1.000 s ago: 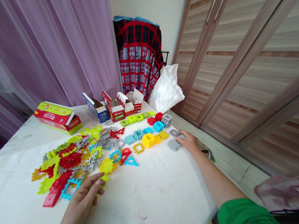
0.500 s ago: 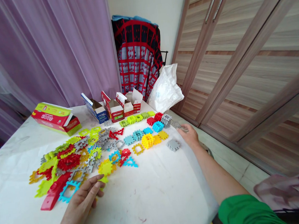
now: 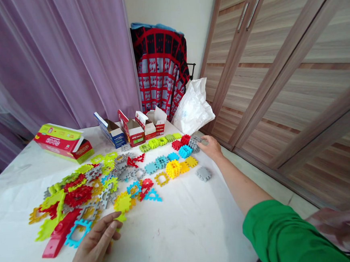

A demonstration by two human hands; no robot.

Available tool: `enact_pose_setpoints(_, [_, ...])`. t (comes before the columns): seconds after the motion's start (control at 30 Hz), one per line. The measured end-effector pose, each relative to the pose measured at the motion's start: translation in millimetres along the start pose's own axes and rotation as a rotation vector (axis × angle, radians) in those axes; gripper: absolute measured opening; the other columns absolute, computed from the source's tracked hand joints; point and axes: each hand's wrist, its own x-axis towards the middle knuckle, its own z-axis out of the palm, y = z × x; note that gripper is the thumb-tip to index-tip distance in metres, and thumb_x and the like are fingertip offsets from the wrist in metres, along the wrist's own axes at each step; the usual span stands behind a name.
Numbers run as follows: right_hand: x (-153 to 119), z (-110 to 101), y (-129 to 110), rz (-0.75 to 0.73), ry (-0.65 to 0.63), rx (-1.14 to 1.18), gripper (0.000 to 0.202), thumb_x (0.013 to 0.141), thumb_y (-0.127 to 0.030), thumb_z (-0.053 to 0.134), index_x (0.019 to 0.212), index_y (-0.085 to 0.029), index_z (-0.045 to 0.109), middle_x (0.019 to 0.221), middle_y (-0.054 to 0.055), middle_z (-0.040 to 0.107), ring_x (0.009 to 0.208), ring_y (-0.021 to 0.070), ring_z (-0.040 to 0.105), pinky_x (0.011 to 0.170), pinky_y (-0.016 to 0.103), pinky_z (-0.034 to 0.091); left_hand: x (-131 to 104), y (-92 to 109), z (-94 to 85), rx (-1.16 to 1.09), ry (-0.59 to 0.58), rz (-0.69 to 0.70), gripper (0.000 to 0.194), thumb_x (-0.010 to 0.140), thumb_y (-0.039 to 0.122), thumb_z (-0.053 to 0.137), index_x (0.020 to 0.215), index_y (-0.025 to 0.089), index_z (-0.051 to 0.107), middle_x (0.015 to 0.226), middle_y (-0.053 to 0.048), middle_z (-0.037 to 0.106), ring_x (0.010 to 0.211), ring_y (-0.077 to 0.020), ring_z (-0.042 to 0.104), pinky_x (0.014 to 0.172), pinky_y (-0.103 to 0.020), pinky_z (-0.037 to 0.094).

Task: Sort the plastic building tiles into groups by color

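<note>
My right hand [image 3: 212, 147] is at the far right edge of the table, its fingers closed on a grey toothed building piece [image 3: 204, 141]. That piece is against or just beside a grey toothed cube [image 3: 195, 144]; fingers hide part of the contact. My left hand [image 3: 95, 242] lies low over the table with fingers loosely apart. Partly hidden behind its fingertips is a lime-green piece [image 3: 121, 217]. Close by are a yellow-green toothed piece [image 3: 122, 201] and a blue square frame [image 3: 78, 232]. A loose grey piece [image 3: 203, 173] lies nearer me, below the right hand.
A mixed pile of toothed pieces [image 3: 78, 194] covers the table's left side. Sorted rows include a yellow cube [image 3: 173, 168], a blue cube [image 3: 185, 150] and red pieces [image 3: 184, 139]. Open boxes [image 3: 136, 136], a red-and-green box [image 3: 64, 145] and a white bag [image 3: 194, 107] stand behind.
My right hand has moved left with the grey piece, bringing it up to the grey cube. My left hand keeps nearly the same place. The view has shifted slightly.
</note>
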Motion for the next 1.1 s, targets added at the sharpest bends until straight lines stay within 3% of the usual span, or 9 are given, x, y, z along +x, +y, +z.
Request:
enact_pose_setpoints(0.37, [-1.7,-2.0,-2.0,-0.018,-0.071,-0.027,0.033,0.073,-0.039,0.063,0.101,-0.021,0.065,0.105,0.007,0.067,0.096,0.0236,0.062,0.087,0.037,0.047,0.7,5.0,0.4,0.002,-0.006,0.002,0.08,0.052,0.08,0.064,0.106,0.021,0.065,0.071,-0.004,0.068,0.062,-0.0176,0.057,0.049,-0.024,0.041])
enact_pose_setpoints(0.8, [0.5,0.2,-5.4,0.027,-0.071,-0.057,0.029,0.073,-0.036,0.065,0.099,-0.022,0.066,0.102,0.006,0.067,0.095,0.0228,0.061,0.084,0.034,0.047,3.0,0.3,0.4,0.014,-0.015,0.007,0.08,0.056,0.079,0.063,0.109,0.02,0.063,0.067,-0.002,0.066,0.055,-0.0139,0.051,0.048,-0.024,0.041])
enact_pose_setpoints(0.97, [-1.9,-3.8,-10.9,0.023,-0.019,-0.051,0.03,0.07,-0.04,0.066,0.094,-0.021,0.067,0.099,0.007,0.065,0.093,0.024,0.06,0.085,0.037,0.047,3.4,-2.8,-0.5,-0.008,-0.019,0.028,0.076,0.058,0.077,0.064,0.108,0.02,0.064,0.069,-0.002,0.067,0.056,-0.0146,0.054,0.048,-0.024,0.042])
enact_pose_setpoints(1.1, [-12.4,-17.3,-21.8,-0.059,0.11,-0.009,0.024,0.075,-0.037,0.058,0.088,-0.019,0.067,0.095,0.01,0.066,0.091,0.0253,0.06,0.085,0.04,0.047,3.4,-3.2,-2.9,-0.071,0.002,0.042,0.074,0.056,0.074,0.068,0.106,0.02,0.066,0.074,-0.004,0.069,0.061,-0.016,0.059,0.046,-0.023,0.044])
